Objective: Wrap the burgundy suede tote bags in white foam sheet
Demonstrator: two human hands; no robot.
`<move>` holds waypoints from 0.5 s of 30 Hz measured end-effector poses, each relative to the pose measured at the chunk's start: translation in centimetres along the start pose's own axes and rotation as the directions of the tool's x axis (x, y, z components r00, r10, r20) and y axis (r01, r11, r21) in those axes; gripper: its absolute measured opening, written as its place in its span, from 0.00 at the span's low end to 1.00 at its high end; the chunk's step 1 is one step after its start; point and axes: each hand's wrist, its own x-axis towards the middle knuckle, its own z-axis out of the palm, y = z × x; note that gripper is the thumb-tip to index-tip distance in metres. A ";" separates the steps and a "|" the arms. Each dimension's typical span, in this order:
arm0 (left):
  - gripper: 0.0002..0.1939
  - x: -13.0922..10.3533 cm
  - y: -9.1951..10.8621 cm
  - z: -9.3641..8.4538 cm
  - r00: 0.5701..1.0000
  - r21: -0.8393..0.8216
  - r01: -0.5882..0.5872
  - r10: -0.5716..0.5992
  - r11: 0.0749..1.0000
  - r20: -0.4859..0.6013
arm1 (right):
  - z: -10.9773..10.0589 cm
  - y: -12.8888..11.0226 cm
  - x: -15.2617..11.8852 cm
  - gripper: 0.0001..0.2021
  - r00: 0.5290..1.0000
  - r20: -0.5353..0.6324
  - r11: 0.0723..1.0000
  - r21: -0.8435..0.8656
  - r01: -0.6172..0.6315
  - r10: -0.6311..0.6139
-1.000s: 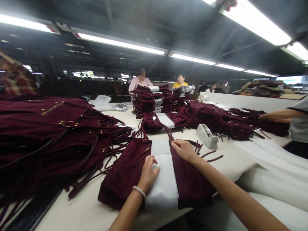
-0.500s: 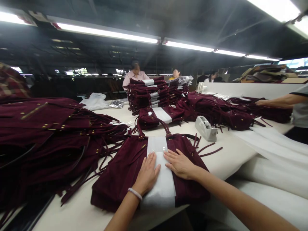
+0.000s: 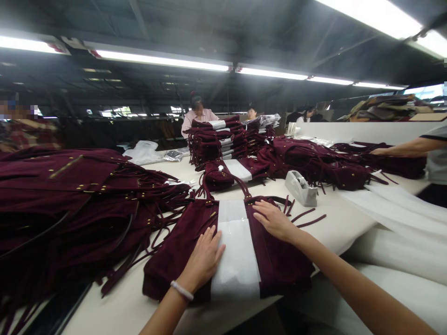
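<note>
A maroon bag point(image 3: 282, 260) lies flat on the table in front of me, with a white paper band point(image 3: 234, 260) around its middle. My left hand point(image 3: 206, 253) rests palm down on the bag at the band's left edge, fingers extended and holding nothing. On the bag's right part, beside the band, my right hand point(image 3: 272, 219) lies with its fingers spread. The bag's handles stretch away from me toward another banded maroon bag point(image 3: 211, 176).
Maroon bags point(image 3: 70, 204) are heaped at the left, and banded ones point(image 3: 216, 139) are stacked behind. A grey tape dispenser point(image 3: 301, 188) stands right of centre. White sheets point(image 3: 405, 218) hang over the right edge. A person's arm point(image 3: 401, 148) reaches in at the far right.
Both my hands have moved apart, off the taped spots of the band toward the bag's sides. The view has shifted slightly, and more of a person shows at the far left.
</note>
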 end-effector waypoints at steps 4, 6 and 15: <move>0.24 -3.5 -2.0 -0.7 0.970 -0.007 -0.116 0.112 0.993 -0.216 | -1.7 -1.1 -6.3 0.17 0.984 -0.165 0.992 0.093 0.089 -0.072; 0.24 -4.9 -2.7 -0.8 0.947 0.003 -0.146 0.140 0.989 -0.289 | -1.7 -1.7 -9.1 0.16 0.975 -0.194 0.990 0.057 0.126 -0.113; 0.37 -9.1 -5.5 -2.0 0.925 0.324 -0.316 0.366 0.892 -0.105 | 1.1 1.9 -15.5 0.28 0.939 -0.043 0.923 -0.205 0.327 -0.342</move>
